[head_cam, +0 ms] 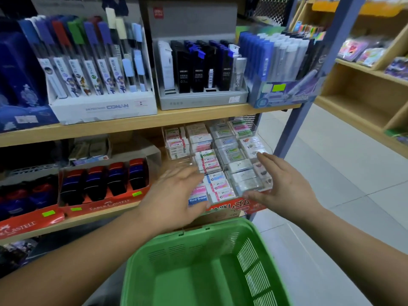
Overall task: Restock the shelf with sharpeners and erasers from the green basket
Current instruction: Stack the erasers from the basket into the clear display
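**Both hands closed in on eraser tray as green basket stood below**

A shopworker's two hands flanked the clear eraser tray (223, 164) at the right end of the lower shelf (99, 217). The left hand (176, 195), blurred, lay over the tray's near-left corner with its fingers straight. The right hand (281, 186) stood against the right wall, fingers extended toward the far side and thumb at the near-right corner. Neither grip held anything; both were wide.

The tray's long axis ran from the near shelf edge back toward the far side, directly between the two hands, so either could reach it, though the left was the one already on the stock. The erasers (217, 176) sat in rows with their long sides running left to right and labels facing up.

The green basket (167, 255) stood just below and nearer than the shelf edge, and no stock showed in the part of it in view. A Faber-Castell carton (103, 204) sat to the left of the tray. Whether the left hand pressed on the packs could not be told through the blur.
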A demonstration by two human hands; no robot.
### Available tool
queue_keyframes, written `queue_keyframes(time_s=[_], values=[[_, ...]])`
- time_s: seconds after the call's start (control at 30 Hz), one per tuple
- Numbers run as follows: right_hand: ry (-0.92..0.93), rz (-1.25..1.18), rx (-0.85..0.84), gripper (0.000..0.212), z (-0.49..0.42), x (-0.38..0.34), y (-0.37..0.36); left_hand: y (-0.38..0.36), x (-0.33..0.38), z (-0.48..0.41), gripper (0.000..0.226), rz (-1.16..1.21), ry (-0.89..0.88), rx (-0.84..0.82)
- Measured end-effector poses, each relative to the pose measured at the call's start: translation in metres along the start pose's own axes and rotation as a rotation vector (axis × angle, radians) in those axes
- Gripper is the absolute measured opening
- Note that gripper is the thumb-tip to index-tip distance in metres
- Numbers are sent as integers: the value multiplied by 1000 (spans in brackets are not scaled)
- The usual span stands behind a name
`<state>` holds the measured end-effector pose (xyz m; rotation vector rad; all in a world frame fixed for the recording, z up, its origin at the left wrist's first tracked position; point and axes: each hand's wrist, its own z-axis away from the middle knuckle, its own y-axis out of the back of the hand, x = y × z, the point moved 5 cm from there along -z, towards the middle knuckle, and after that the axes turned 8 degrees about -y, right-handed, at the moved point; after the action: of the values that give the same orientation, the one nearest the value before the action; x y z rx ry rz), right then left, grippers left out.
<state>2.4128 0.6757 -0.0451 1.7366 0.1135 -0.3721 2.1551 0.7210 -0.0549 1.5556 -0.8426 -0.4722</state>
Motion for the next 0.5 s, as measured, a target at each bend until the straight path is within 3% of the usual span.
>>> queue_keyframes(time_s=[0.1,0.2,0.33,0.5], values=[[-199,-58,11,102,8,26,9,-8,14,-13,92,-40,27,-87],[-356,-105,-81,88,13,44,3,-8,18,-19,93,-56,57,-96],[-383,-197,-139,58,9,49,-9,-11,16,-17,89,-37,57,-78],[-434,-167,-155,61,10,47,-7,-7,13,-5,89,-19,84,-55]])
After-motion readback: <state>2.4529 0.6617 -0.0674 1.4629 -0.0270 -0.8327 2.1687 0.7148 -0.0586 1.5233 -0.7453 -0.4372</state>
